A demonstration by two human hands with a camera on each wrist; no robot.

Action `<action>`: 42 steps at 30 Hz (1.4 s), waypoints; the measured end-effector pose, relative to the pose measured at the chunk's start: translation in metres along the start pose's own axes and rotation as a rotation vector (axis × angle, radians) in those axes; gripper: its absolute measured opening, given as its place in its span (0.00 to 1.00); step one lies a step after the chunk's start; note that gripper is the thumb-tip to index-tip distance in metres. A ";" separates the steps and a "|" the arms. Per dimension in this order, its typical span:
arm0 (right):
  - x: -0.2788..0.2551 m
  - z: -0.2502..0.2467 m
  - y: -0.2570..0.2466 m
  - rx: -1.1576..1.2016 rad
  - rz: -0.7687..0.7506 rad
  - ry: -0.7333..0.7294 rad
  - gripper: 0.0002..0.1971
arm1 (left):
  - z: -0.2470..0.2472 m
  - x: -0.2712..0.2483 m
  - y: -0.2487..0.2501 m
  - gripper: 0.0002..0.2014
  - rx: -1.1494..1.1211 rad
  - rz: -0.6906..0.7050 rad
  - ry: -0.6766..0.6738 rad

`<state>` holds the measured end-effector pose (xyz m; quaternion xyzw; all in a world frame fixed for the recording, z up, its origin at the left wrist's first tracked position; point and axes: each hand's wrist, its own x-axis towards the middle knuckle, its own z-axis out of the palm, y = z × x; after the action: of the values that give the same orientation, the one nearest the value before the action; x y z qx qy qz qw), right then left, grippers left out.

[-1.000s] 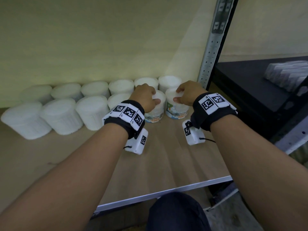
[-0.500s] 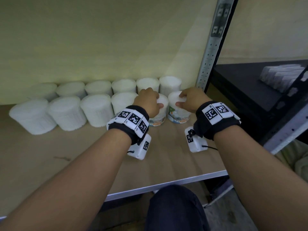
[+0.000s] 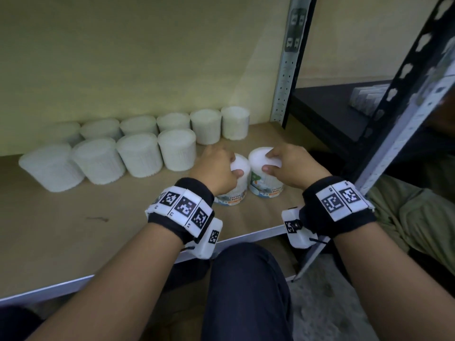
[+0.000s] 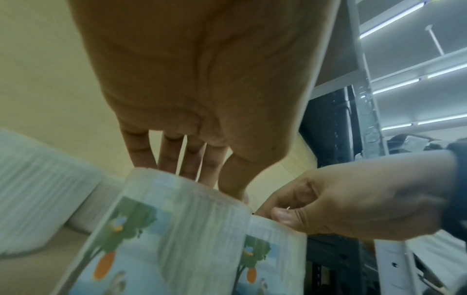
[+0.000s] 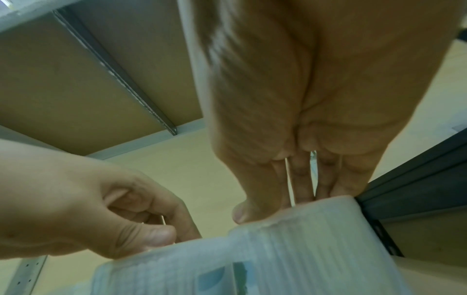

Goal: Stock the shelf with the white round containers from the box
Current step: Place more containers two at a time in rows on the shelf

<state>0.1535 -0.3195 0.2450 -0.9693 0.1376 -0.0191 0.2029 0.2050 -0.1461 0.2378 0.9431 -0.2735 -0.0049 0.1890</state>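
Note:
Two white round containers with picture labels stand side by side near the right end of the wooden shelf [image 3: 73, 217]. My left hand [image 3: 226, 166] grips the left container [image 3: 235, 190] from above, thumb on its near rim. My right hand [image 3: 278, 161] grips the right container [image 3: 263, 178] the same way. In the left wrist view the left hand's fingers [image 4: 177, 159] curl over the lid of the left container [image 4: 164, 229], beside the right hand [image 4: 341, 203]. In the right wrist view the right hand's fingers [image 5: 300, 185] reach over the right container [image 5: 290, 239]. Whether the bases touch the board is hidden.
Several white containers [image 3: 138, 156] stand in two rows along the back wall, left of my hands. A perforated metal post [image 3: 288, 70] rises just right of them. Beyond it is a black shelf [image 3: 332, 107] with white packets [image 3: 366, 97]. My knee [image 3: 246, 279] is below the shelf's front edge.
Both hands, still holding their containers, have come a little toward the shelf's front edge, away from the rows. The head view has pulled back and tilted down.

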 end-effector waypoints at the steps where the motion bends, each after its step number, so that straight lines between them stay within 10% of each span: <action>1: -0.006 0.000 0.002 -0.005 -0.004 -0.001 0.25 | 0.000 -0.006 0.002 0.22 0.007 0.003 -0.001; 29: -0.062 -0.007 0.014 0.016 -0.023 -0.014 0.24 | 0.002 -0.060 0.025 0.24 -0.030 0.027 0.044; 42: -0.036 -0.020 -0.071 0.198 -0.076 -0.021 0.19 | -0.049 -0.059 -0.033 0.18 -0.153 -0.042 0.162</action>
<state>0.1355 -0.2553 0.2920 -0.9491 0.0962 -0.0303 0.2983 0.1775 -0.0721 0.2661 0.9287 -0.2365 0.0466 0.2819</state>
